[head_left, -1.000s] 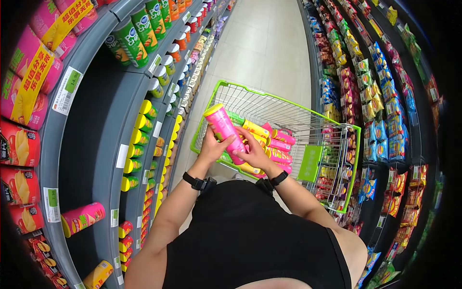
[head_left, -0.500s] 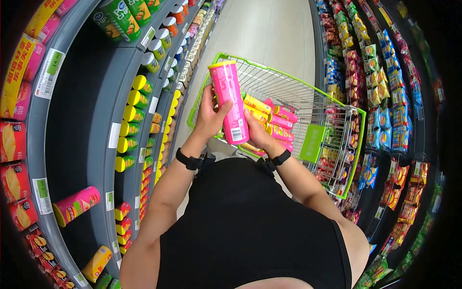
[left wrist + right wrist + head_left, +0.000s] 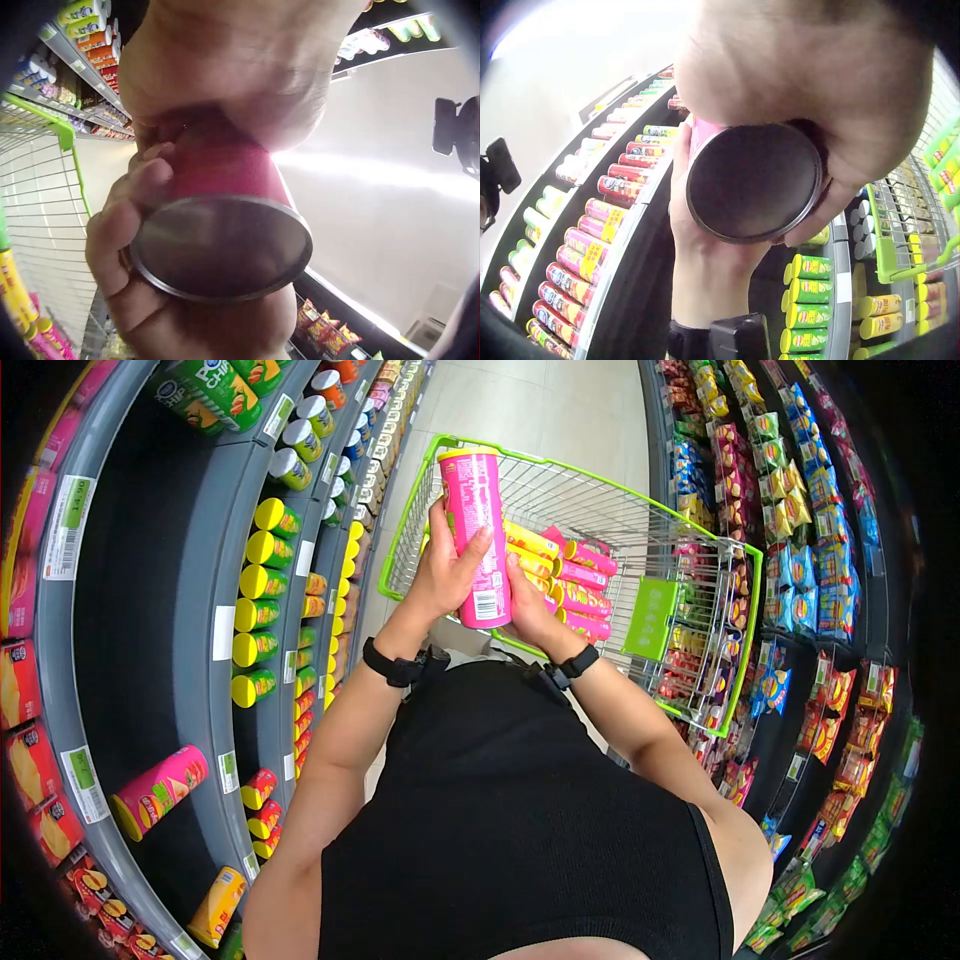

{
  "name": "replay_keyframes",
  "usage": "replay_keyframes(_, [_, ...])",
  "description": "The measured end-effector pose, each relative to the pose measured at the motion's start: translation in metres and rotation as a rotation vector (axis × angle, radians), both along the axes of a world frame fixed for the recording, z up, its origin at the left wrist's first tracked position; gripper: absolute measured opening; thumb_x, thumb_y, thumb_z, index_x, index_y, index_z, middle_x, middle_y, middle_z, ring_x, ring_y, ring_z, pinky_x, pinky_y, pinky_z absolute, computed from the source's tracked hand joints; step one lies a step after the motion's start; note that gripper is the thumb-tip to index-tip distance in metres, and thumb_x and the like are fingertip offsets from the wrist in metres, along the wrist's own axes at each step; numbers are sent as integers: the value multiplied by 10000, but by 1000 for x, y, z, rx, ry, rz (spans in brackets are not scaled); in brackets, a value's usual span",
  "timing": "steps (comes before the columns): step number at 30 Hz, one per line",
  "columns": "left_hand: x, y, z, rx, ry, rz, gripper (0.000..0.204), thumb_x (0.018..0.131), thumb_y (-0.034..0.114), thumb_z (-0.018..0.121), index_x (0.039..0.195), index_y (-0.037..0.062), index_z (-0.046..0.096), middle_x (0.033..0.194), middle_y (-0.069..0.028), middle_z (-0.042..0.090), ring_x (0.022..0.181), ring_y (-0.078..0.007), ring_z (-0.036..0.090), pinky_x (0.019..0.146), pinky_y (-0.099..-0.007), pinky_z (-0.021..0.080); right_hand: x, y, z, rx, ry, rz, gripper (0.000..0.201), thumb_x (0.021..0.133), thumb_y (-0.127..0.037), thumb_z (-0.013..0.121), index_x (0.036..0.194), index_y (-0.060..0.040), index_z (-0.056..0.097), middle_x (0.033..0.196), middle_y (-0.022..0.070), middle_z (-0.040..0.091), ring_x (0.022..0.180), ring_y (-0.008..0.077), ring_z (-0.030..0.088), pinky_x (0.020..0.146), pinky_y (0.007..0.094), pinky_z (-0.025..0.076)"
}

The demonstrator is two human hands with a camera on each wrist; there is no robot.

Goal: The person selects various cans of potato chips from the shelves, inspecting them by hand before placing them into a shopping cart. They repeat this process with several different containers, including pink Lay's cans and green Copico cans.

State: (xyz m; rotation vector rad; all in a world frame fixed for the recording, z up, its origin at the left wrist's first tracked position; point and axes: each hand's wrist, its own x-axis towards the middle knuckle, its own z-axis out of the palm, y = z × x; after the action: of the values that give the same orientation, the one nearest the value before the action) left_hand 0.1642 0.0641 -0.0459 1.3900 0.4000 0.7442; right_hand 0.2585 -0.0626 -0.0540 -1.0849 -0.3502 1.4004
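Note:
A pink canister with a yellow lid [image 3: 474,535] stands nearly upright between both hands, its printed back and barcode facing the head camera. The left hand [image 3: 447,568] grips its left side, thumb across the front. On the lower right side the right hand [image 3: 530,600] holds it, fingers partly hidden behind. Both wrist views show the round metal base, seen as a grey disc [image 3: 225,249] in the left one and a dark disc [image 3: 754,183] in the right one.
A green-rimmed wire cart [image 3: 640,506] stands beyond the hands, with several pink canisters [image 3: 583,598] and yellow canisters [image 3: 530,540] inside. Shelves of canisters [image 3: 265,580] line the left; racks of snack bags [image 3: 820,595] line the right. A lone pink canister [image 3: 165,788] lies on the left shelf.
The pink canister has turned from tilted to nearly upright, its barcode side now showing, and both hands have risen in the head view. The cart and shelves have shifted slightly in view.

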Motion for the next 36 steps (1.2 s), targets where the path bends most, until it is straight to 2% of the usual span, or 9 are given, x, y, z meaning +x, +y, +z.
replay_keyframes(2, [-2, 2, 2, -8, 11, -41, 639, 994, 271, 614, 1424, -26, 247, 1273, -194, 555, 1153, -244, 584, 981, -383, 471, 3, -3, -28, 19, 28, -24, 562, 1101, -436, 244, 1440, -30, 434, 1327, 123, 591, 1166, 190, 608, 1030, 348, 485])
replay_keyframes(8, [-3, 2, -5, 57, -2, -74, 699, 990, 260, 613, 1465, -30, 189, 1288, -211, 551, 1156, -261, 589, 996, -393, 463, -10, -5, -20, 73, 30, -95, 564, 1099, -443, 258, 1436, -26, 434, 1324, 123, 592, 1169, 183, 605, 1036, 342, 480])
replay_keyframes(14, [-13, 2, 3, 53, 59, -147, 720, 988, 250, 612, 1478, -32, 166, 1307, -214, 543, 1171, -266, 585, 1011, -399, 453, -18, -11, -35, 86, 23, -114, 559, 1099, -442, 265, 1438, -29, 431, 1338, 118, 585, 1180, 182, 598, 1046, 339, 474])
replay_keyframes(17, [-12, -1, -2, 65, 16, -131, 709, 990, 239, 607, 1478, -30, 169, 1303, -217, 548, 1177, -271, 586, 1012, -401, 454, -19, -13, -33, 69, -53, -87, 583, 1095, -457, 215, 1465, -43, 390, 1373, 134, 561, 1227, 219, 588, 1064, 390, 475])
replay_keyframes(23, [-19, 4, 5, 86, 35, -123, 720, 989, 240, 606, 1484, -38, 164, 1311, -221, 544, 1182, -275, 584, 1015, -405, 452, -23, -7, -39, 87, -46, -83, 583, 1095, -454, 210, 1471, -42, 379, 1368, 140, 563, 1223, 220, 591, 1064, 387, 476])
replay_keyframes(26, [-21, 9, 4, 125, 47, -106, 737, 985, 252, 608, 1489, -46, 160, 1306, -224, 548, 1172, -284, 592, 1011, -407, 456, -26, -1, -27, 85, 9, -81, 557, 1101, -434, 249, 1451, -34, 412, 1362, 115, 567, 1213, 179, 578, 1065, 343, 461])
replay_keyframes(32, [-10, 7, 2, 160, 82, -107, 760, 978, 250, 608, 1497, -54, 143, 1306, -237, 551, 1169, -299, 599, 1006, -406, 461, -12, -5, -37, 137, -15, -53, 563, 1102, -432, 243, 1457, -25, 401, 1363, 112, 565, 1216, 175, 575, 1065, 339, 456])
replay_keyframes(36, [8, -2, -10, 61, 120, -160, 754, 970, 224, 608, 1497, -54, 145, 1328, -248, 532, 1203, -305, 579, 1024, -409, 446, 1, -18, -45, 64, 16, -99, 563, 1101, -437, 241, 1451, -29, 410, 1346, 110, 580, 1196, 178, 592, 1045, 341, 474])
